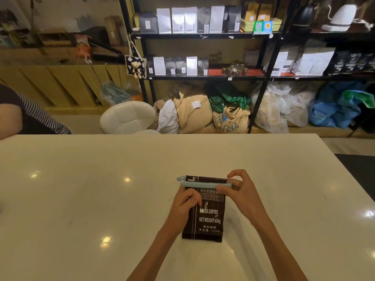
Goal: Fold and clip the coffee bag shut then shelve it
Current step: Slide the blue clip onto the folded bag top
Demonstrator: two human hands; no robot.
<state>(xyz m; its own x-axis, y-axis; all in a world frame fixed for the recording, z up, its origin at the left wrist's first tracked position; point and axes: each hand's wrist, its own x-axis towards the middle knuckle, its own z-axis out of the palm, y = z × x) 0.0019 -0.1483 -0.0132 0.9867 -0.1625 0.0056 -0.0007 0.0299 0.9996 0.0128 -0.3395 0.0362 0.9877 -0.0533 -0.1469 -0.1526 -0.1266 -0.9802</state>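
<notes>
A dark brown coffee bag (209, 218) with white lettering lies flat on the white table (101, 199), its folded top pointing away from me. A pale blue bar clip (199, 184) lies across the folded top, its hinge end sticking out on the left. My left hand (187, 201) presses down on the bag's upper left part, just below the clip. My right hand (238, 188) pinches the right end of the clip between thumb and fingers. Black metal shelves (203, 35) with rows of coffee bags stand behind the table.
A white padded stool (129, 117) stands just past the table's far edge. Burlap sacks (229, 118) and plastic bags fill the floor under the shelves. Another person's arm in a striped sleeve (30, 112) shows at the far left.
</notes>
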